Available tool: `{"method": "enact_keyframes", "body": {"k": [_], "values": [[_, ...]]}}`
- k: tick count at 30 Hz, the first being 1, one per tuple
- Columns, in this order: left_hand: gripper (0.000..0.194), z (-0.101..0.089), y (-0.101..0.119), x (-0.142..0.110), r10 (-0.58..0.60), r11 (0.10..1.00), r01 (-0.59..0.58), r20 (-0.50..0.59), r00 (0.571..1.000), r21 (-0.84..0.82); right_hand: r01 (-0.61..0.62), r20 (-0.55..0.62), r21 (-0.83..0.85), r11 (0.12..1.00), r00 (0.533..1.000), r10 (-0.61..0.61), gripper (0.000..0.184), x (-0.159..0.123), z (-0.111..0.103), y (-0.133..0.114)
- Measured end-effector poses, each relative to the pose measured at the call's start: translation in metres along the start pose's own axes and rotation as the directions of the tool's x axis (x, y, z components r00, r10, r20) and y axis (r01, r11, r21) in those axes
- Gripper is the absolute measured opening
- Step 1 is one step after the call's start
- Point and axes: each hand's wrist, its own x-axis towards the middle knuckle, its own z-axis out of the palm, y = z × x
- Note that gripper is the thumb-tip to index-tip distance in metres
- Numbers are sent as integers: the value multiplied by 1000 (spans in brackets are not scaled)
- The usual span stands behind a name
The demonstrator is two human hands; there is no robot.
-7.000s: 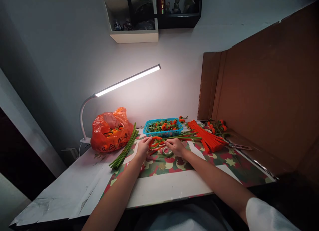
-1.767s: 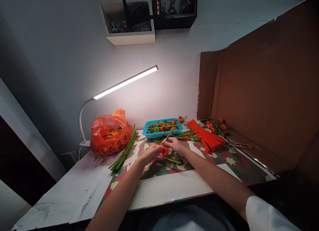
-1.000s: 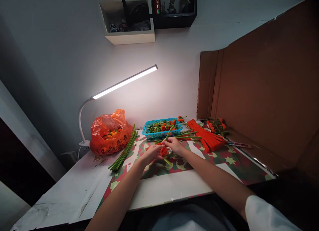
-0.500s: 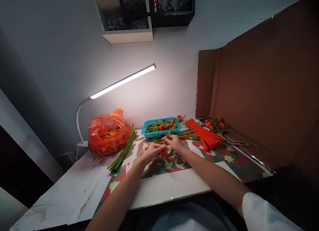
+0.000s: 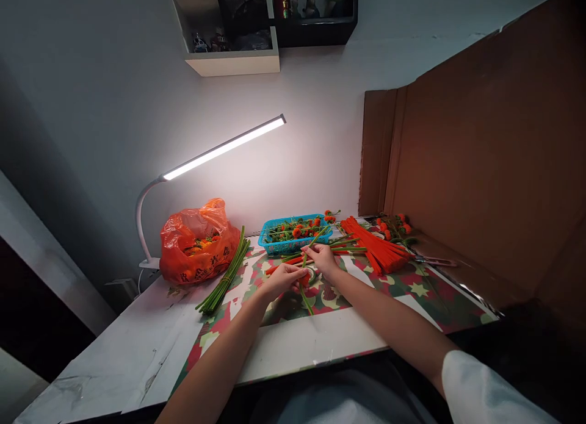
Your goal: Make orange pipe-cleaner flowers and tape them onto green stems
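My left hand (image 5: 286,280) is closed in a pinch on a thin green stem (image 5: 307,302), which slants across in front of me. Higher up the same stem, the fingers of my right hand (image 5: 323,259) are closed on it too. A small orange-red piece (image 5: 304,280) shows by my left fingertips; whether it is on the stem or behind it I cannot tell. Close behind the fingers lies a pale roll of tape (image 5: 312,276), partly covered. Loose green stems (image 5: 350,251) lie just beyond my right hand.
A blue basket (image 5: 274,249) of orange flowers stands at the back. To its left are a bundle of green stems (image 5: 224,283) and an orange plastic bag (image 5: 196,271). Red strips (image 5: 379,253), scissors (image 5: 437,261) and more orange flowers (image 5: 403,227) lie right. A lamp (image 5: 224,147) reaches overhead.
The held stem has turned slightly more upright, its lower end shifting a little left and down. My right hand has moved slightly right. Both hands keep their hold.
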Motion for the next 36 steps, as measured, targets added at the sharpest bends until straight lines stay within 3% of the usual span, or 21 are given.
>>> {"method": "enact_keyframes", "body": {"k": [7, 10, 13, 15, 21, 28, 36], "values": [[44, 3, -2, 1, 72, 997, -72, -63, 995, -5, -33, 12, 114, 993, 999, 32, 45, -1, -3, -8], [44, 2, -3, 2, 104, 993, -110, -129, 986, -37, -120, 161, 150, 981, 982, 95, 47, -5, -4, -12], [44, 1, -3, 2, 144, 986, -158, -199, 969, -56, -149, 334, 35, 988, 934, 130, 41, -10, -4, -12], [45, 0, -3, 3, 143, 983, -163, -206, 968, -82, -123, 376, -26, 992, 918, 124, 39, -12, -3, -11], [46, -2, -8, 5, 53, 979, -83, -162, 985, -185, -105, 349, -27, 994, 931, 108, 40, -13, 0, -12], [44, -8, -9, 7, 29, 992, -51, -185, 982, -115, 82, 261, -88, 993, 964, -56, 42, -9, 3, -1], [39, -7, -7, 5, -4, 997, -11, -195, 981, -76, 15, 262, -84, 996, 965, 8, 45, -6, 1, 2]]}}
